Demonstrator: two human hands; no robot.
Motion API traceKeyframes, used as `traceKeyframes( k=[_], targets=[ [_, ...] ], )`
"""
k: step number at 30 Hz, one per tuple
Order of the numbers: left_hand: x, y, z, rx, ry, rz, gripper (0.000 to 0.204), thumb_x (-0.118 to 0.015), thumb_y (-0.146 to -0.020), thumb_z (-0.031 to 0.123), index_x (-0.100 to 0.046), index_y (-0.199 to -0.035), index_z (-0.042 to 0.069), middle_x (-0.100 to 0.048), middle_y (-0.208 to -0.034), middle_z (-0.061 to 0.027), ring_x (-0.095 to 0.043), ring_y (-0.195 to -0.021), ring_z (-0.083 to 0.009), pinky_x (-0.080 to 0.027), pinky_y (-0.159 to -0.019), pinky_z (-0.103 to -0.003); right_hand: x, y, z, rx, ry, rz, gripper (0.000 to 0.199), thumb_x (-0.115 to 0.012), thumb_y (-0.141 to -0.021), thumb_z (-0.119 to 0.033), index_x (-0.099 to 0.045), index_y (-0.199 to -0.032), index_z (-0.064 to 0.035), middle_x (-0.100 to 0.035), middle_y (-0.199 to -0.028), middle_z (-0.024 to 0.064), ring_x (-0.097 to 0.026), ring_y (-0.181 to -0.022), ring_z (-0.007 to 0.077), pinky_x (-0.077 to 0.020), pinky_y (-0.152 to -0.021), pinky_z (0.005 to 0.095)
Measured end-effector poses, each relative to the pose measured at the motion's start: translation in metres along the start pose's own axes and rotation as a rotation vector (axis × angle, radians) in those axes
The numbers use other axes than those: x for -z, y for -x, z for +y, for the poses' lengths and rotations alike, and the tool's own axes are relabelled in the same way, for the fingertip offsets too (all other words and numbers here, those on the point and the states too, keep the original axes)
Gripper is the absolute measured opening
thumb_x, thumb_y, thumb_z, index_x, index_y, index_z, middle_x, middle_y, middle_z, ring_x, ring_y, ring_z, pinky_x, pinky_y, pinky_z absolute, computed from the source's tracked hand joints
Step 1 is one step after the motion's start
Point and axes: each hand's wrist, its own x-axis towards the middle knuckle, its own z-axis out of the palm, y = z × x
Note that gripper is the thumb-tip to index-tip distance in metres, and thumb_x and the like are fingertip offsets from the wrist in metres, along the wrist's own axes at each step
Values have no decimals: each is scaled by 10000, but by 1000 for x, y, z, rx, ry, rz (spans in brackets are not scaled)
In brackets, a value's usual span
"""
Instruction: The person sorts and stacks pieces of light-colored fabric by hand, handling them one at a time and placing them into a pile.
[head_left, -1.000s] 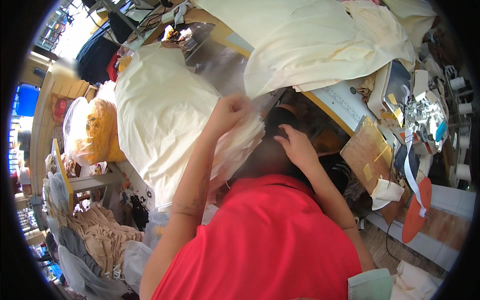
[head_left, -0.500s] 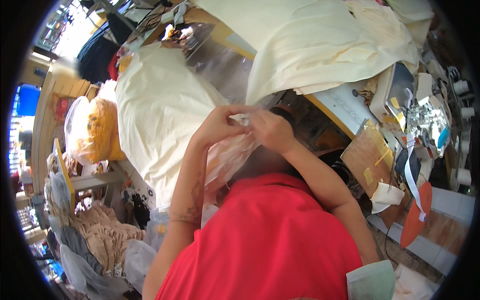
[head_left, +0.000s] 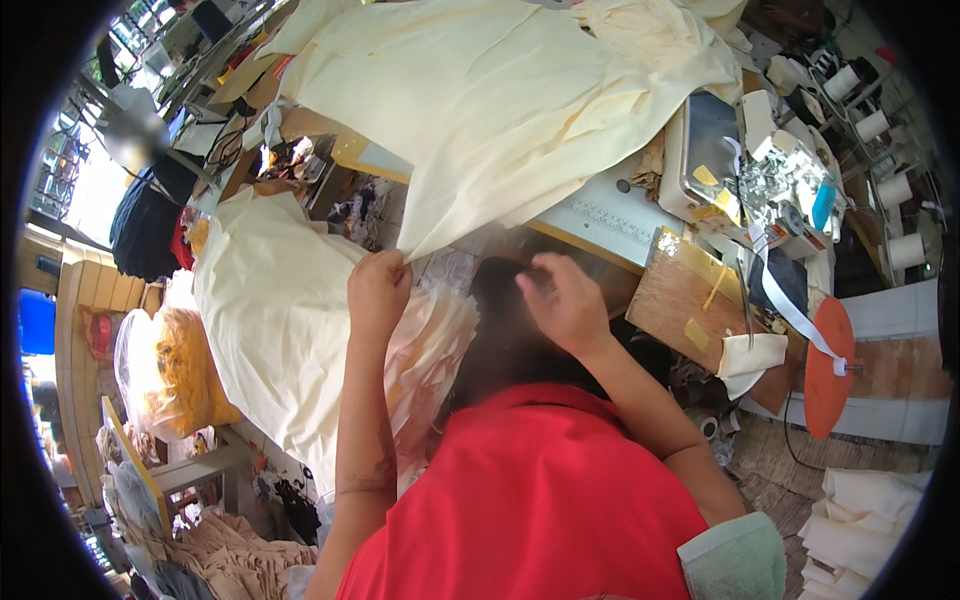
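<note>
A large sheet of cream fabric [head_left: 520, 110] stretches across the table and narrows to a taut corner at my left hand [head_left: 378, 297]. That hand is closed, with the corner pinched between thumb and fingers. A second cream fabric pile [head_left: 280, 310] hangs in folds to the left of my left forearm, and its layered, ruffled edges [head_left: 435, 350] show just right of that forearm. My right hand [head_left: 567, 305] is raised to the right, its fingers slightly curled and apart, and I see nothing in it. A dark gap lies between the two hands.
To the right stands a sewing machine [head_left: 785, 185] with white thread cones [head_left: 905, 250]. A white tape [head_left: 785, 290] runs from it to an orange disc [head_left: 828, 365]. A wooden board [head_left: 685, 300] juts out near my right arm. A bagged yellow bundle [head_left: 180, 370] sits at left.
My hands were together at the fabric and are now apart. The left has moved left and down, pulling the corner; the right has come off it. The whole view has shifted.
</note>
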Motion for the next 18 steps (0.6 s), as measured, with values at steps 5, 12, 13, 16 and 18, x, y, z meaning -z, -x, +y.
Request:
traceKeyframes(
  k=[5,12,13,16,18],
  targets=[
    [46,5,23,117,84,6,235,-698,-743,41,-476,-673,16,-509,-632,-140,-523,-592,-331,-421,-561,-425,13,-63,18,-248,233,63,316,-651,-892,-133,-596,-1190,-44,-676,-946,212,-662,-833,408,-537,-731,475],
    [98,29,67,138,22,118,149,-686,-793,-29,-697,-921,46,-549,-652,-93,-532,-589,-232,-436,-566,-374,24,-137,27,-384,409,76,242,-567,-922,-142,-588,-1146,-55,-675,-893,245,-654,-875,444,-520,-766,518],
    [97,31,65,130,29,101,160,-679,-807,-42,-702,-940,44,-566,-676,-100,-548,-608,-221,-443,-575,-354,19,-147,19,-335,444,156,241,-560,-923,-140,-587,-1147,-55,-678,-886,241,-660,-874,438,-523,-762,514],
    [94,40,62,188,112,-4,121,-622,-941,29,-685,-1044,34,-619,-814,-98,-578,-715,-167,-466,-646,-303,-13,-176,-20,-67,198,193,277,-539,-932,-151,-563,-1185,-40,-695,-847,178,-679,-819,400,-533,-746,499],
    [93,45,53,367,414,100,150,-571,-985,77,-657,-1097,27,-601,-833,-68,-551,-736,-148,-455,-658,-293,-36,-194,-51,87,-209,-271,211,-573,-929,-210,-643,-1077,-77,-679,-804,209,-667,-779,412,-529,-738,497]
  ],
)
